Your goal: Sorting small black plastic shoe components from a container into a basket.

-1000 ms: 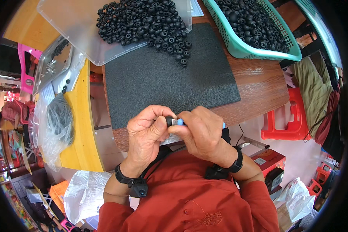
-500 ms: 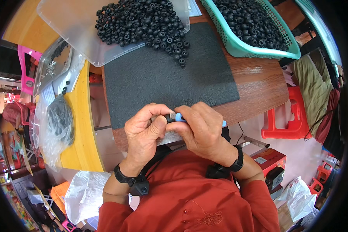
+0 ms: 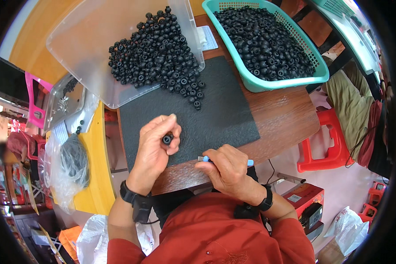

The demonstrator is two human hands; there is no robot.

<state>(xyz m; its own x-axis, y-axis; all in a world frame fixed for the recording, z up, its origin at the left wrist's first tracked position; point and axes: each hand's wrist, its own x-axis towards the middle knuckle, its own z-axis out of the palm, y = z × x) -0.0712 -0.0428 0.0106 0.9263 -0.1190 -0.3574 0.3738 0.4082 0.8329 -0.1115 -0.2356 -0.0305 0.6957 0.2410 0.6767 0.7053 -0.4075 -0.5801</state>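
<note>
My left hand [image 3: 152,143] is over the near left part of a black mat [image 3: 226,112], its fingers curled round a small black ring-shaped part [image 3: 167,139] with a hole in its end. Apart from it, near the table's front edge, my right hand [image 3: 228,171] grips a blue-handled knife [image 3: 250,163]; its short flat blade points toward the left hand. A pile of similar black parts [image 3: 163,61] lies in a tipped clear plastic bin [image 3: 81,48] and spills onto the mat.
A green basket [image 3: 246,77] full of black parts stands at the far right of the brown table [image 3: 290,112]. To the left, a yellow table [image 3: 94,176] bears a clear tray [image 3: 53,103] and a plastic bag [image 3: 72,160]. A red stool [image 3: 323,152] stands at the right.
My hands have come apart. The left moved up and leftward with the black part; the right dropped slightly with the knife. The view has shifted, so the table appears lower.
</note>
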